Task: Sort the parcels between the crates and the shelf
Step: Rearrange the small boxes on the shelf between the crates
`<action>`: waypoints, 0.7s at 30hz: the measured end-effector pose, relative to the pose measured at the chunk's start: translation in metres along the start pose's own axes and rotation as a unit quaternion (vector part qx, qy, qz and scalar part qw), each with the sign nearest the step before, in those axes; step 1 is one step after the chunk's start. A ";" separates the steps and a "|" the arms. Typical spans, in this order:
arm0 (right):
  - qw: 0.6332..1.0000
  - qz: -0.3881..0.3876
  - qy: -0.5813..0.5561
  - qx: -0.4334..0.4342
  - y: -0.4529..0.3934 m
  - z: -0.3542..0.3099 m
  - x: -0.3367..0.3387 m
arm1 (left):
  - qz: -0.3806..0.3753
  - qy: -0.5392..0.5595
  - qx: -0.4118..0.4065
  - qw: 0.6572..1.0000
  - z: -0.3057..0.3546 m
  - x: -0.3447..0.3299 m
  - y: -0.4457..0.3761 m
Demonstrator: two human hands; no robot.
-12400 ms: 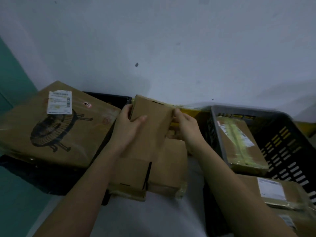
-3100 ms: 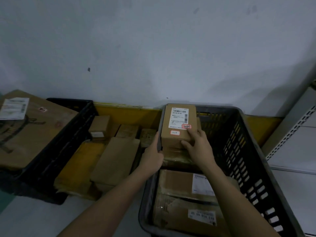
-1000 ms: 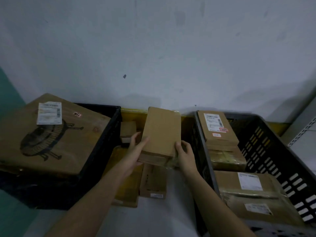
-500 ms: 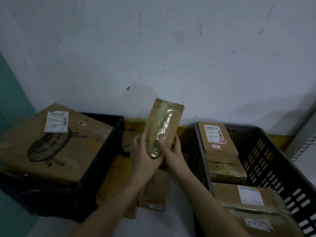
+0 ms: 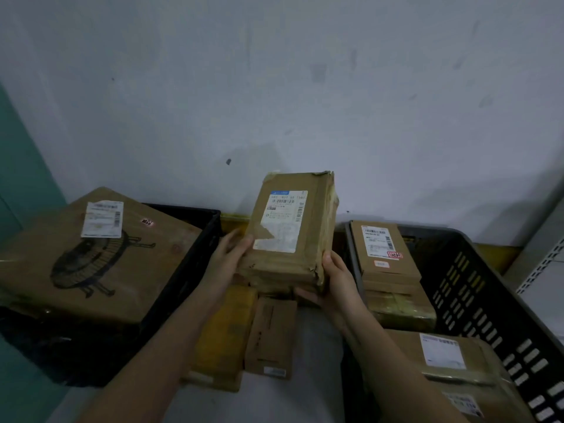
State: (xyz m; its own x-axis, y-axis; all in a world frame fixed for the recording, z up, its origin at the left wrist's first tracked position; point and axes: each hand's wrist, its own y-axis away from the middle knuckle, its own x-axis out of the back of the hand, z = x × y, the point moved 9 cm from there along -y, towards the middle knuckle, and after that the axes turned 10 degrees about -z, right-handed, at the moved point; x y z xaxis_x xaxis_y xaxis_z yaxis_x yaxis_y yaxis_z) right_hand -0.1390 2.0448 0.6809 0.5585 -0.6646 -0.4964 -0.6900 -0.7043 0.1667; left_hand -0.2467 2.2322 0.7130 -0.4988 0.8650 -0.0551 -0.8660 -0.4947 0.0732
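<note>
I hold a worn brown cardboard parcel point(image 5: 293, 230) upright in front of me, its white shipping label facing me. My left hand point(image 5: 227, 257) grips its left edge and my right hand point(image 5: 337, 280) supports its lower right corner. It hangs above the gap between two crates. The grey crate point(image 5: 488, 288) on the right holds several labelled parcels point(image 5: 380, 251). The black crate point(image 5: 195, 248) on the left carries a large flat box point(image 5: 91, 254) with a fan drawing.
On the floor between the crates lie a yellowish parcel point(image 5: 224, 337) and a small brown box point(image 5: 271, 334). A white wall stands close behind. A pale shelf upright point(image 5: 546, 264) shows at the right edge.
The parcel has been turned in my hands: half a second ago its taped narrow side faced me, now the labelled face does. My hands have moved apart to its two sides.
</note>
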 end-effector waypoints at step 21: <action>0.879 0.111 0.440 0.144 0.039 -0.073 -0.009 | -0.057 0.035 -0.056 0.996 0.009 -0.040 -0.002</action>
State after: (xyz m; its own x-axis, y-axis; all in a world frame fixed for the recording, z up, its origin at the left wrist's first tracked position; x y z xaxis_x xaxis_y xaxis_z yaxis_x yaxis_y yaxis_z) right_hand -0.1378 2.0051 0.7539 0.4483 -0.8024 0.3940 -0.8440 -0.5251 -0.1090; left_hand -0.2250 2.1992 0.7243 -0.3942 0.9103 -0.1265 -0.9140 -0.4027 -0.0490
